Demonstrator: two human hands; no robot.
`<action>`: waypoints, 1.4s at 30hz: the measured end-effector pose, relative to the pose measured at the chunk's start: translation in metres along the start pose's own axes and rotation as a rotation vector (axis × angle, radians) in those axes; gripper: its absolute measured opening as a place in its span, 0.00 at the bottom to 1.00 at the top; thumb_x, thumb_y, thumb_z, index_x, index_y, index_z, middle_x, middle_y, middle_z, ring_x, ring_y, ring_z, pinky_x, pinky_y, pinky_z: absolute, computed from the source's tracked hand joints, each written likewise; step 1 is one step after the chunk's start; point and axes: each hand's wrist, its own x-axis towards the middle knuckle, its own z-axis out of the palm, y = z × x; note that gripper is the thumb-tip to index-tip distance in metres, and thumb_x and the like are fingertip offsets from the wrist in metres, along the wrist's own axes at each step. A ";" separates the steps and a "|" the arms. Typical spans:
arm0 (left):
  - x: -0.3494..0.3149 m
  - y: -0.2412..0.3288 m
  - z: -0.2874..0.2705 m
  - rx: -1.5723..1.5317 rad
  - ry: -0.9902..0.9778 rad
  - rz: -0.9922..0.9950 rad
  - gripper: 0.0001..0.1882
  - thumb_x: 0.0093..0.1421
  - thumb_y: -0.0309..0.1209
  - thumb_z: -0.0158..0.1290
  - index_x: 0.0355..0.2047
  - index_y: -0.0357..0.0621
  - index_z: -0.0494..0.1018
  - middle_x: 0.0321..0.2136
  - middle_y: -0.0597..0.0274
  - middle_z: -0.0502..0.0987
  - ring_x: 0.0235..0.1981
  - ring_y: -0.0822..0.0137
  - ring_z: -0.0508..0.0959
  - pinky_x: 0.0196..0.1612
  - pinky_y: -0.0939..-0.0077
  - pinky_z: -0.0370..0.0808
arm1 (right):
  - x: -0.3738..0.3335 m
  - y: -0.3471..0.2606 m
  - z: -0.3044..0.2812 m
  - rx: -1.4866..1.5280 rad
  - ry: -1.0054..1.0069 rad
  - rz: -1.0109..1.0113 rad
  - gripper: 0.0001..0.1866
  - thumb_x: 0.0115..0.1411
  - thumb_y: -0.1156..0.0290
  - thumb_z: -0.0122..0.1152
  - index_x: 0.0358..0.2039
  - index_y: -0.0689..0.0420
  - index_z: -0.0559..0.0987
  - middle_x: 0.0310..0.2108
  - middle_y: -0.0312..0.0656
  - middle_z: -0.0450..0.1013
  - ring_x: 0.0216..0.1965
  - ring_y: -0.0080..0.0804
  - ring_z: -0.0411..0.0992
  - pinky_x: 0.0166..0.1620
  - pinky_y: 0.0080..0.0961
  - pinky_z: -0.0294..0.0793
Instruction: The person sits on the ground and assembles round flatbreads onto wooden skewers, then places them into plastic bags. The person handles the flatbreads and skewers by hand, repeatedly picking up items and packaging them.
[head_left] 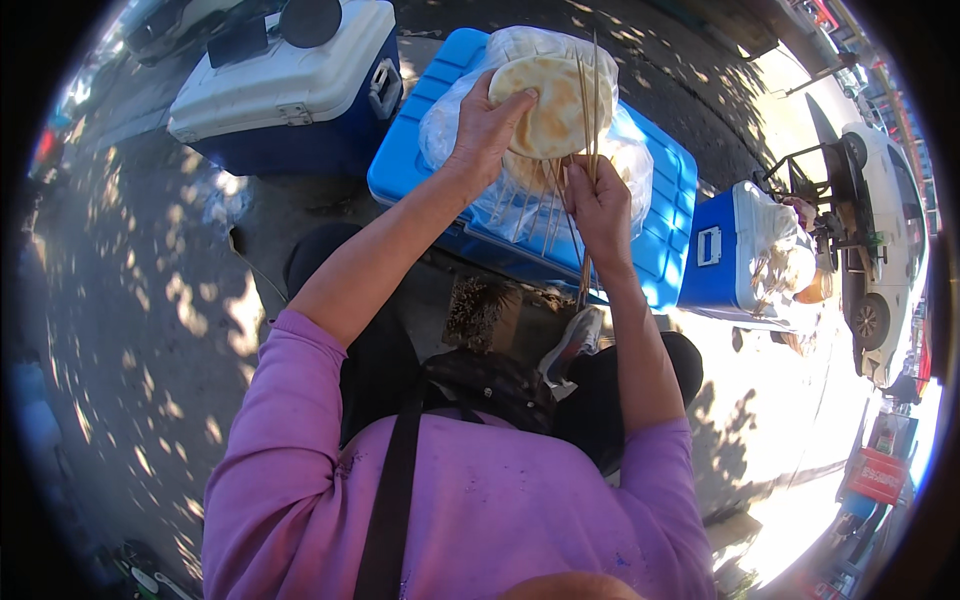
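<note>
My left hand [492, 122] grips a round, browned flatbread [553, 108] by its left edge, thumb on top. Just right of it, my right hand [600, 205] is closed around several thin wooden skewers [594, 100], whose upper ends cross over the bread's right side. Whether any skewer pierces the bread I cannot tell. Beneath both hands, a clear plastic bag [632, 165] with more flatbreads, partly hidden, lies on the lid of a blue cooler box [655, 262].
A white-lidded blue cooler [290, 100] stands at the left. To the right is a smaller blue box [722, 245] with bagged goods on top. A cardboard box [482, 312] holding many thin sticks sits on the ground between my legs. A white car [885, 240] is parked far right.
</note>
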 end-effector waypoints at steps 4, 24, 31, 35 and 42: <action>-0.003 0.002 0.004 0.057 -0.030 -0.023 0.21 0.55 0.27 0.56 0.49 0.38 0.67 0.41 0.60 0.74 0.42 0.70 0.75 0.46 0.74 0.73 | 0.001 0.004 -0.001 -0.013 -0.002 0.002 0.09 0.65 0.68 0.49 0.36 0.61 0.72 0.15 0.31 0.63 0.17 0.14 0.58 0.21 0.15 0.57; 0.012 -0.012 -0.013 0.034 0.015 -0.070 0.25 0.55 0.31 0.57 0.52 0.41 0.65 0.41 0.60 0.75 0.42 0.67 0.77 0.39 0.69 0.78 | -0.013 0.009 -0.013 -0.030 -0.246 0.160 0.11 0.59 0.66 0.57 0.28 0.63 0.77 0.18 0.32 0.70 0.23 0.16 0.66 0.27 0.18 0.65; 0.015 -0.008 -0.014 0.116 -0.088 -0.073 0.27 0.57 0.36 0.55 0.55 0.42 0.62 0.46 0.57 0.72 0.45 0.66 0.75 0.42 0.69 0.76 | -0.012 0.010 -0.012 0.068 -0.152 0.187 0.13 0.62 0.64 0.54 0.30 0.61 0.78 0.17 0.31 0.68 0.17 0.12 0.59 0.21 0.13 0.56; 0.016 -0.005 -0.017 0.308 -0.107 0.003 0.30 0.59 0.42 0.51 0.58 0.42 0.59 0.51 0.55 0.68 0.52 0.62 0.70 0.52 0.64 0.69 | 0.003 0.013 -0.014 0.180 -0.040 0.243 0.14 0.63 0.63 0.52 0.31 0.60 0.78 0.17 0.30 0.67 0.16 0.12 0.57 0.20 0.12 0.55; 0.010 -0.029 -0.018 0.425 -0.106 -0.076 0.32 0.60 0.44 0.50 0.60 0.42 0.56 0.54 0.53 0.65 0.58 0.61 0.63 0.55 0.63 0.63 | 0.021 0.048 -0.016 -0.087 -0.080 0.132 0.15 0.64 0.61 0.51 0.29 0.61 0.75 0.16 0.36 0.71 0.19 0.20 0.67 0.23 0.21 0.63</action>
